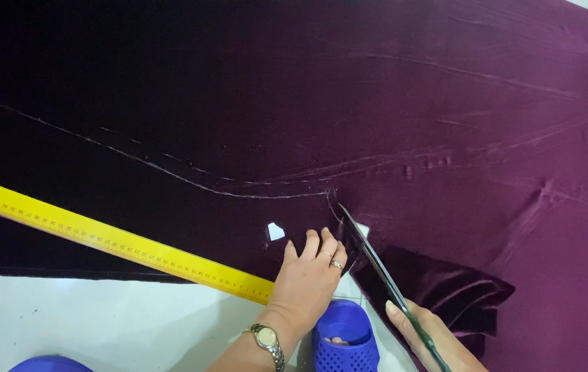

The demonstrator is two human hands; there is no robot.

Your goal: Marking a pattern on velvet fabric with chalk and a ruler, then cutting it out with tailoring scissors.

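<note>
A large sheet of dark purple velvet fabric (pixel 376 124) lies spread flat, with a curved chalk line (pixel 170 172) drawn across it. My left hand (pixel 311 272), wearing rings and a wristwatch, presses flat on the fabric beside the cut. My right hand (pixel 428 331) grips a pair of scissors (pixel 369 258) whose blades point up along a cut toward the end of the chalk line. A cut flap of fabric (pixel 452 289) is folded over to the right of the blades. A small white piece of chalk (pixel 276 231) rests on the fabric just left of my left hand.
A long yellow ruler (pixel 115 238) lies diagonally over the fabric's lower edge, ending under my left wrist. A white floor (pixel 66 317) shows below. A blue perforated slipper (pixel 345 337) sits between my arms, another blue shape (pixel 49 363) at the bottom left.
</note>
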